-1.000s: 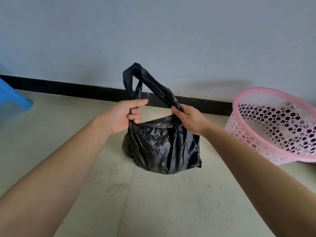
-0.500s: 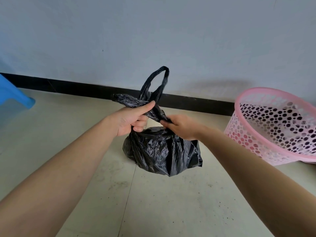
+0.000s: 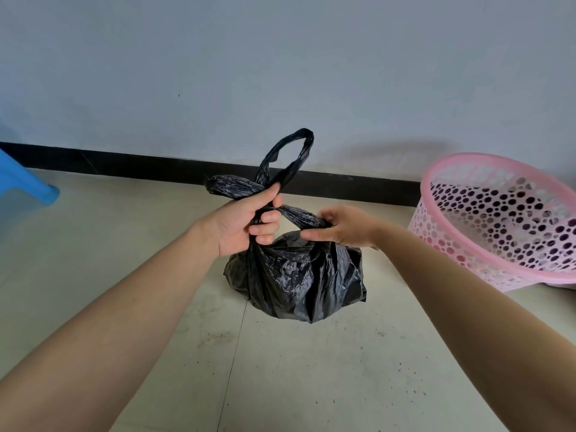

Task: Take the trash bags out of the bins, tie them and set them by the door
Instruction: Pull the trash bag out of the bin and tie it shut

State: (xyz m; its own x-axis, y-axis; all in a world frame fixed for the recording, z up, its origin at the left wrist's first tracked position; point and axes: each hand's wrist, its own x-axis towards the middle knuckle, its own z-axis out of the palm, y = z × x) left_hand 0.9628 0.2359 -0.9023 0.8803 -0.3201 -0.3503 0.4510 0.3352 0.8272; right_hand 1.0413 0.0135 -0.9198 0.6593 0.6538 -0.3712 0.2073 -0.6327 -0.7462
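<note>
A black trash bag, crumpled and full, hangs just above the tiled floor in the middle of the head view. Its two handle loops are crossed over each other above the bag's mouth. My left hand grips the crossed handles, with one loop standing up above the thumb and a short end pointing left. My right hand pinches the other handle strand just right of the left hand, index finger pointing left. A pink perforated bin without a bag leans at the right, tilted towards me.
A grey wall with a black skirting board runs across the back. A blue plastic stool leg stands at the left edge. The floor is pale tile with dark specks.
The handles went from held apart to crossed. My right hand has shifted right and a little down along its strand; the upright loop now stands above my left thumb.
</note>
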